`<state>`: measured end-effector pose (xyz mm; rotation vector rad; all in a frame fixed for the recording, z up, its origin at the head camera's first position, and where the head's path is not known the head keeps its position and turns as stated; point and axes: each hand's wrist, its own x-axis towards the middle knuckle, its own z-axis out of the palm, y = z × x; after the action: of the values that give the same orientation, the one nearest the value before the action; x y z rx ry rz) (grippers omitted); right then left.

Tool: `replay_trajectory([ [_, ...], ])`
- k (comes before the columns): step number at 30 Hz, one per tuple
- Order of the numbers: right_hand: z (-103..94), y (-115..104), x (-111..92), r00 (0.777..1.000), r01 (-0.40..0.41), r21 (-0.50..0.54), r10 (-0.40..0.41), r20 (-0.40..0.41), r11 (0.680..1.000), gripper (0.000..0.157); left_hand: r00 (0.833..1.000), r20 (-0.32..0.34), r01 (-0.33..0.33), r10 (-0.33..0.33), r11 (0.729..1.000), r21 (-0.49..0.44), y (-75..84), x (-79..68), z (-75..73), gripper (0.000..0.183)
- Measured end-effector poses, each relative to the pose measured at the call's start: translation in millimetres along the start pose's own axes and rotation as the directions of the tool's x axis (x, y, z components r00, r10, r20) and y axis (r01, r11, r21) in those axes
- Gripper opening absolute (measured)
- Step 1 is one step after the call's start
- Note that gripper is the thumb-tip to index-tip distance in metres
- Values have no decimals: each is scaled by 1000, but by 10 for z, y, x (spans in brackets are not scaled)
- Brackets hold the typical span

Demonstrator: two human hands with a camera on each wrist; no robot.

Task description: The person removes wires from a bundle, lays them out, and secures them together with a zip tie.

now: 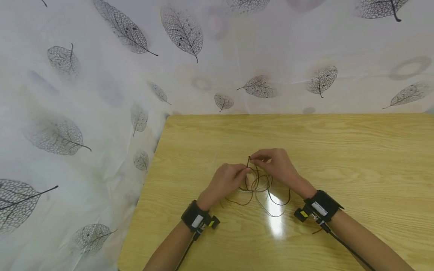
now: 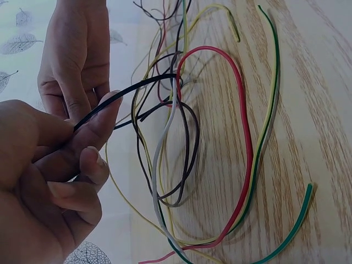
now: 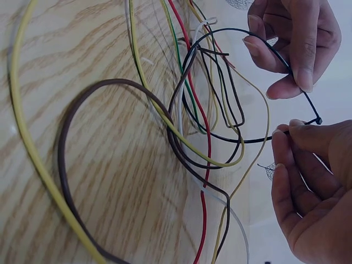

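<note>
A thin black cable tie [image 2: 146, 82] runs in a loop round a loose tangle of wires, with a small block-like head [image 3: 318, 120] at one end. My left hand [image 1: 225, 180] pinches its strip between thumb and fingers. Just beyond, my right hand [image 1: 278, 166] pinches the tie beside the head. Beneath both hands spread the coloured wires: a red wire [image 2: 242, 121], a white wire [image 2: 157, 148], a brown wire [image 3: 62, 146] and a yellow wire [image 3: 17, 93], with green ones among them. The fingertips partly hide the strip.
The wires lie on a wood-grain table [image 1: 356, 158]. A leaf-printed sheet [image 1: 288, 45] covers the surfaces behind and to the left. A short reddish wire end [image 1: 317, 231] shows below the right wrist's camera. Light glares off the tabletop between the arms.
</note>
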<state>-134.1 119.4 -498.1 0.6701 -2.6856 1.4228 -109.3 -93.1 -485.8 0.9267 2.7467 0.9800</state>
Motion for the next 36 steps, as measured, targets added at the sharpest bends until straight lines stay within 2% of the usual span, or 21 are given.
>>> replay_trajectory([
  [6,11,10,1,1000,13,11,-13,-7,1000,13,1000,-2,17,-17,1000,2,-22,-7,17,25],
  [16,8,26,-1,999,33,25,-33,-14,999,14,1000,14,9,-9,1000,3,-15,-2,12,23],
  [28,5,19,-8,999,24,10,-24,-21,1000,17,999,23,32,-32,999,-6,11,16,10,25],
  [32,1,7,-6,999,40,-5,-40,-19,999,17,998,39,55,-54,998,-22,17,21,11,22],
  [36,-4,-7,-4,999,49,-20,-49,-2,999,18,995,68,74,-71,996,-48,36,27,0,27],
])
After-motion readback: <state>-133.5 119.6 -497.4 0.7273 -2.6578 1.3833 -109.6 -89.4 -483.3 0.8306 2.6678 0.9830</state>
